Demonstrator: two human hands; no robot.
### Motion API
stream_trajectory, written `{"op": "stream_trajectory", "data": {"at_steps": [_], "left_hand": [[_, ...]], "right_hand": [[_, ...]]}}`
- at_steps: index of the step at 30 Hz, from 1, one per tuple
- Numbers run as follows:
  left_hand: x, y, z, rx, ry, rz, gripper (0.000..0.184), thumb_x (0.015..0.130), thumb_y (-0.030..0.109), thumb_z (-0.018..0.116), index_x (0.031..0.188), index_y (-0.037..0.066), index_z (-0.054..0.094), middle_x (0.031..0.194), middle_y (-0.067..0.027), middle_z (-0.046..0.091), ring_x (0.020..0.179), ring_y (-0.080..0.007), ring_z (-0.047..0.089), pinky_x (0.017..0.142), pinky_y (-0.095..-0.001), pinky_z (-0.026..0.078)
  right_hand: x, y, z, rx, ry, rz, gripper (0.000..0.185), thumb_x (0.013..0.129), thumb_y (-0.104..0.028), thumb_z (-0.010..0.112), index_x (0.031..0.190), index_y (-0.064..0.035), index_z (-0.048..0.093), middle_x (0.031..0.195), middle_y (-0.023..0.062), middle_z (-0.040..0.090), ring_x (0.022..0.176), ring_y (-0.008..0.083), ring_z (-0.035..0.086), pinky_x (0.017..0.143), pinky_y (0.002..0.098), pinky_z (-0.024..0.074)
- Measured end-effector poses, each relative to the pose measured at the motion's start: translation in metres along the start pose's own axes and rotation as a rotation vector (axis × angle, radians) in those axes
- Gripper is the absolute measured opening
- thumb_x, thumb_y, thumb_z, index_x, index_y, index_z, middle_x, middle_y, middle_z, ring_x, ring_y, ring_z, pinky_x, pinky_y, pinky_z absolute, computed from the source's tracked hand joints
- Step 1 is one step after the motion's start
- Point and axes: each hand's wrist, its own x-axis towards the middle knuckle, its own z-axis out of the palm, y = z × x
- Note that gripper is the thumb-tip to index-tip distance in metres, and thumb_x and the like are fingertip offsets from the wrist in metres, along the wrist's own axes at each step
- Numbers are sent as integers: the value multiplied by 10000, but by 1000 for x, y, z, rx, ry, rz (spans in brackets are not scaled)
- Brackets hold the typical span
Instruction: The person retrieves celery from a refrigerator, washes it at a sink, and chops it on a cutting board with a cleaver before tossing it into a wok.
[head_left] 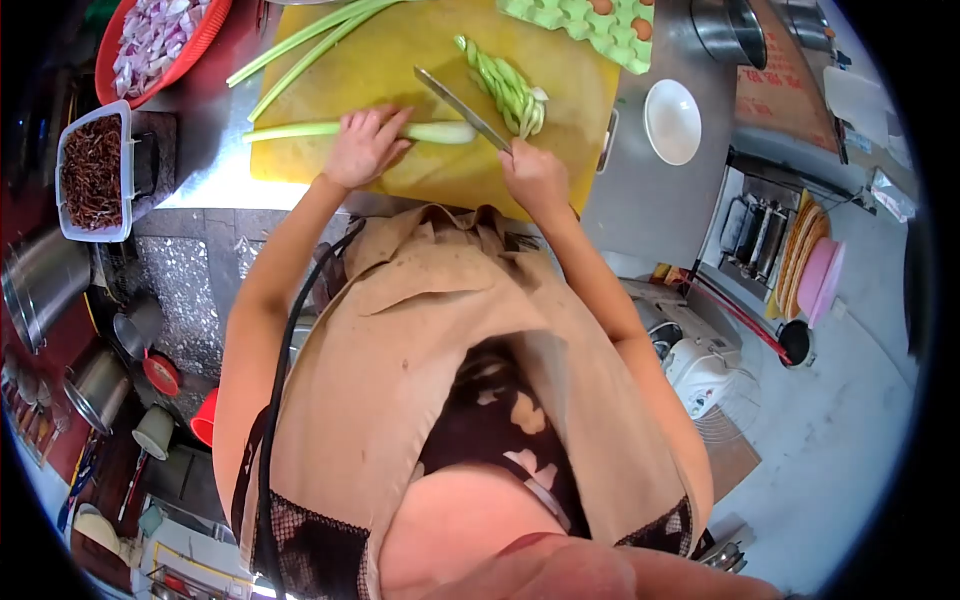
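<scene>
Steel counter [640, 215] under everything, with a big yellow cutting board [390, 50] on it, so I'll place stuff by that. The long pale-green stalk [430, 131] lies sideways across its near half, thin end past the left edge. Left hand [365, 148] is over the stalk with fingers spread, pinning it down; right hand [535, 180] is clenched round the handle of the knife [462, 107], blade slanting to the far left right by the thick end. Can't tell if the edge touches.

Tips, just my take: curl those left fingertips under and tuck the thumb, since a spread hand is easy to nick. Thick end's round, so press it flat so it can't roll. I'd square the blade up to it too.

In the way: the loose stalks [300, 44] at the board's far left, but mostly the green cut pile [505, 90] right beside the blade. I'd nudge that over for elbow room.

Around the board: red basket [190, 72] of chopped purple-white bits off the far left, green egg tray [620, 50] over the far-right corner, tub [126, 190] of dark brown strips left, white bowl [673, 122] right.
</scene>
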Motion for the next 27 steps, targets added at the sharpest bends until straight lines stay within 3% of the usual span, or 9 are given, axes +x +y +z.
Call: {"op": "stream_trajectory", "data": {"at_steps": [3, 4, 6, 7, 14, 16, 20, 22, 27], "left_hand": [[16, 9, 21, -157, 53, 172, 221, 797, 201, 628, 968, 88, 547, 1026, -61, 539, 950, -253, 510, 800, -355, 384], [19, 13, 21, -158, 58, 164, 221, 797, 201, 628, 968, 88, 547, 1026, -61, 539, 950, -253, 510, 800, -355, 384], [22, 19, 21, -135, -141, 198, 210, 786, 177, 618, 959, 81, 548, 1023, -73, 530, 939, -269, 494, 805, -360, 379], [24, 19, 21, -158, -117, 211, 223, 737, 168, 626, 924, 86, 537, 978, -70, 515, 907, -265, 485, 804, -352, 375], [26, 15, 25, -131, -134, 233, 283, 668, 201, 643, 903, 95, 526, 955, -71, 498, 903, -262, 474, 794, -357, 374], [26, 15, 24, -118, -129, 225, 291, 671, 213, 647, 910, 96, 528, 960, -71, 499, 910, -260, 472, 792, -358, 376], [24, 15, 23, -140, -129, 245, 304, 671, 220, 653, 919, 94, 531, 971, -68, 504, 904, -258, 471, 787, -357, 374], [26, 11, 24, -105, -103, 278, 295, 708, 230, 650, 953, 99, 550, 1007, -46, 526, 903, -238, 485, 775, -346, 375], [25, 12, 25, -123, -97, 256, 266, 714, 221, 646, 933, 98, 558, 1015, -52, 538, 895, -237, 492, 769, -345, 383]], "right_hand": [[7, -6, -7, -75, -56, -29, 198, 845, -224, 576, 749, -52, 552, 655, 173, 611, 602, 369, 611, 535, 482, 489], [7, -7, -10, -84, -81, -38, 187, 856, -207, 555, 755, -50, 554, 657, 169, 614, 596, 366, 614, 532, 477, 495], [7, -6, -17, -154, -118, -64, 162, 850, -180, 540, 755, -48, 555, 655, 169, 613, 592, 366, 616, 528, 473, 498], [8, -7, -22, -217, -149, -84, 141, 843, -152, 525, 755, -47, 556, 653, 169, 613, 588, 365, 619, 524, 470, 500], [12, -11, -36, -222, -227, -124, 104, 809, -123, 515, 756, -48, 563, 658, 178, 615, 583, 364, 619, 517, 470, 499], [21, -5, -3, -133, -190, -158, 160, 837, -173, 523, 740, -51, 559, 648, 174, 615, 568, 369, 613, 512, 469, 496], [22, -8, -10, -36, -187, -110, 229, 863, -267, 567, 760, -64, 548, 650, 184, 607, 599, 391, 605, 527, 486, 490], [25, -6, -34, -110, -312, -72, 215, 852, -239, 534, 747, -54, 562, 666, 200, 614, 614, 393, 613, 551, 489, 496], [36, -11, 1, -66, -319, -45, 238, 848, -271, 545, 821, -42, 604, 728, 228, 627, 697, 411, 622, 651, 509, 498]]}}
